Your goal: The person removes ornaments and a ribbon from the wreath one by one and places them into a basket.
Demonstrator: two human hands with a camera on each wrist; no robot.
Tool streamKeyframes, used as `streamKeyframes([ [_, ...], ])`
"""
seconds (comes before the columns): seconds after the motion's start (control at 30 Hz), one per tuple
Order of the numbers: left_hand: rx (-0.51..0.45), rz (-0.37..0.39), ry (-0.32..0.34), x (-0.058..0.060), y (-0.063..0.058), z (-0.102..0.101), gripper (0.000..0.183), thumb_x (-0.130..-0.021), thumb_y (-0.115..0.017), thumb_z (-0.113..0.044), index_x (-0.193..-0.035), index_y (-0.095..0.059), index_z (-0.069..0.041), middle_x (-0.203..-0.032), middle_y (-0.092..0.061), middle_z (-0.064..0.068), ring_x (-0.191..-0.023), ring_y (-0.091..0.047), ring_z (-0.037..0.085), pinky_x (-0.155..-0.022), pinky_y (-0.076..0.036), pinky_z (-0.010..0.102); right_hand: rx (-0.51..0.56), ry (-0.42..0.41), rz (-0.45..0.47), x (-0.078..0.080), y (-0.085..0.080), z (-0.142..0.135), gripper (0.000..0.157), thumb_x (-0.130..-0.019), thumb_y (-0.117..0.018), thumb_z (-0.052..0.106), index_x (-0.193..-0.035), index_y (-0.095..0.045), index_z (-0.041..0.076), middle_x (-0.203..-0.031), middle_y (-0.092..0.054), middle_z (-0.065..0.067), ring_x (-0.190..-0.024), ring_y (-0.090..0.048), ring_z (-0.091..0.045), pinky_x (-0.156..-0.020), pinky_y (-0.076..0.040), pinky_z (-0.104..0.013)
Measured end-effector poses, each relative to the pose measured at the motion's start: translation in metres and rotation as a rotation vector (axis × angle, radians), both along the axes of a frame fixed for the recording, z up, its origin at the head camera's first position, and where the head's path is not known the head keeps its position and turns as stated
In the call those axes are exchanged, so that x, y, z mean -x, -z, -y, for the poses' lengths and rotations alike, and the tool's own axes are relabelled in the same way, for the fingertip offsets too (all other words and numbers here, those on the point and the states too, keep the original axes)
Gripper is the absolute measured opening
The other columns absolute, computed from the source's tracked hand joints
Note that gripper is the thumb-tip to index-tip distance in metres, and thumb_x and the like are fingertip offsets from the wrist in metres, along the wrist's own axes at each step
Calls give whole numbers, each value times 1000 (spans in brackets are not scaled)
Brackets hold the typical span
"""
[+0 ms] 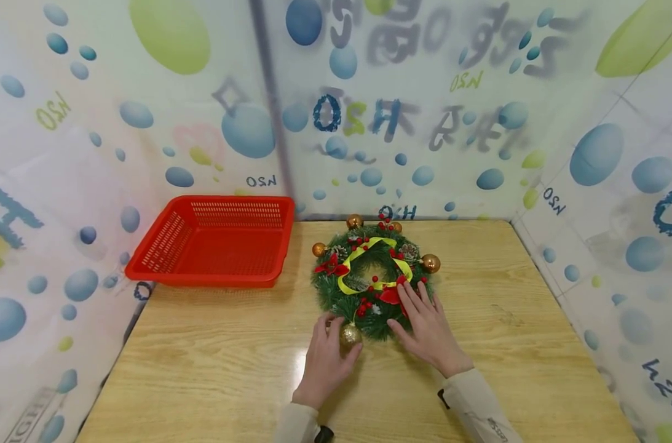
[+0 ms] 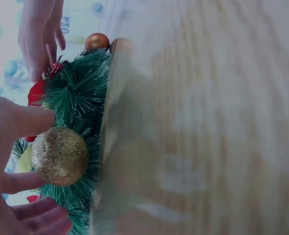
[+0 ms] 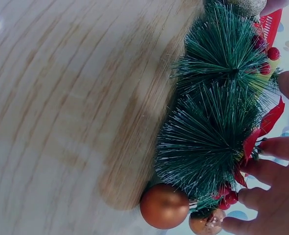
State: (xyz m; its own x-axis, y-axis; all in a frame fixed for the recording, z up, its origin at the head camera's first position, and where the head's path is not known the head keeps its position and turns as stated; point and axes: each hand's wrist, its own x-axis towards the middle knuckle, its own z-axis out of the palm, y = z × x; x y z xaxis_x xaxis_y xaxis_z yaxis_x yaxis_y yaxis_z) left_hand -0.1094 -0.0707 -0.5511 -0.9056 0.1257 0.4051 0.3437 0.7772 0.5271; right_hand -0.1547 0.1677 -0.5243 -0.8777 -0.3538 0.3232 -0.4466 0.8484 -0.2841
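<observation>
A green Christmas wreath [image 1: 336,298] lies flat on the wooden table, trimmed with a yellow ribbon [image 1: 343,286], red berries, pinecones and baubles. At its near edge sits a gold glitter bauble [image 2: 60,156]. My left hand [image 1: 327,363] has thumb and index finger on either side of this bauble, pinching it; the other fingers spread below it in the left wrist view. My right hand [image 1: 428,329] rests with extended fingers on the wreath's near right side, touching a red flower [image 1: 390,296]. A copper bauble [image 3: 165,206] hangs at the wreath's edge in the right wrist view.
A red plastic basket [image 1: 211,280] with slotted walls stands at the back left of the table [image 1: 214,363]. Curtains [image 1: 424,147] printed with blue and green dots surround the table at the back and sides.
</observation>
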Motion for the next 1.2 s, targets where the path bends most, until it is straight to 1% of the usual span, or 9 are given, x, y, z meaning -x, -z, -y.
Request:
streamKeyframes([
  [0.1, -8, -11, -11, -1, 3, -2, 53, -81, -85, -27, -120, -61, 1, -129, -52, 22, -111, -59, 32, -88, -59, 46, -2, 3, -6, 0, 0, 0, 75, -97, -63, 44, -156, -37, 5, -159, -39, -19, -149, -31, -46, -114, -29, -73],
  [0.3, -12, -8, -41, -3, 7, -5, 45, -81, -85, -25, -113, -64, -1, -128, -50, 22, -109, -57, 33, -84, -59, 45, 1, 0, -34, 0, 2, 0, 75, -96, -65, 42, -155, -39, 4, -157, -42, -20, -147, -32, -48, -113, -30, -73],
  [0.4, -22, -29, -50, -3, 7, -5, 44, -81, -86, -24, -111, -65, -1, -129, -49, 24, -110, -54, 34, -82, -59, 45, 7, -4, -45, 0, 3, 0, 75, -95, -66, 41, -155, -40, 4, -157, -43, -21, -147, -33, -49, -112, -30, -74],
  [0.53, -46, -67, -55, -2, 4, -5, 44, -81, -85, -25, -111, -65, 1, -130, -47, 26, -112, -50, 35, -84, -58, 46, 16, -9, -59, 0, 4, 0, 74, -95, -66, 40, -155, -40, 4, -157, -43, -21, -146, -34, -49, -112, -30, -74],
  [0.7, -72, -90, -49, -1, 3, -6, 44, -82, -83, -24, -112, -64, 2, -128, -46, 26, -113, -48, 35, -88, -55, 47, 29, -12, -74, 0, 5, 1, 74, -94, -68, 39, -154, -41, 4, -155, -44, -22, -145, -35, -51, -110, -31, -75],
  [0.9, -75, -116, -41, 3, 2, -8, 44, -83, -82, -22, -114, -64, 2, -118, -51, 18, -109, -50, 31, -85, -55, 43, 31, -9, -66, 0, 6, 1, 75, -94, -68, 40, -154, -41, 5, -156, -43, -22, -145, -34, -51, -111, -31, -76],
  [1.1, -99, -81, -22, 7, 0, -10, 42, -86, -78, -21, -119, -62, 0, -114, -57, 13, -108, -53, 27, -84, -56, 39, 43, -8, -44, 0, 6, 0, 75, -94, -68, 40, -156, -39, 6, -159, -40, -20, -148, -31, -50, -113, -27, -75],
  [1.2, -116, -74, -9, 8, -2, -10, 42, -87, -77, -20, -120, -60, 1, -113, -58, 12, -107, -55, 26, -82, -58, 38, 43, -6, -34, 1, 7, 0, 75, -95, -67, 41, -156, -39, 7, -159, -39, -20, -148, -30, -49, -113, -27, -75],
])
